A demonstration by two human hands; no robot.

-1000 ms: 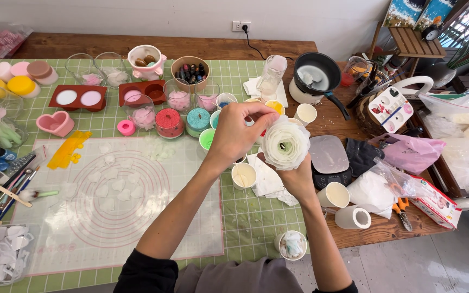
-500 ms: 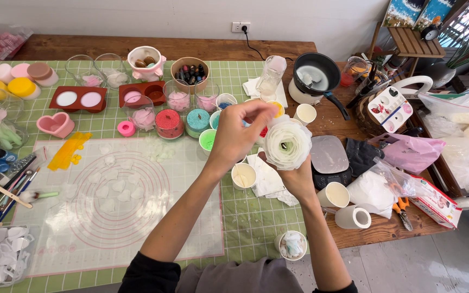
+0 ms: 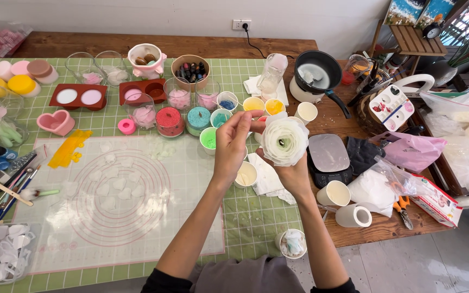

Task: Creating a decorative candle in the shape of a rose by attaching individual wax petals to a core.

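— What took up most of the scene?

— A long wooden counter (image 3: 191, 46) with a green checked cloth (image 3: 256, 217) over it, and on that a pale silicone mat (image 3: 120, 201) printed with rings, a few thin white petals lying on it.

— And what was smaller than that?

— A black pot (image 3: 317, 70) with white wax stood at the far side, and a small grey scale (image 3: 325, 154) lay just beside the hands. Little cups of coloured grains (image 3: 197, 118) sat in a cluster near the middle.

— Where was the flower?

— The white flower (image 3: 284, 141) was held up above the counter, its face turned toward the camera. The right hand (image 3: 295, 176) was closed around it from below. The left hand (image 3: 233, 142) was raised beside it, fingertips pinched together at the flower's upper left edge; what they pinched, I could not tell.
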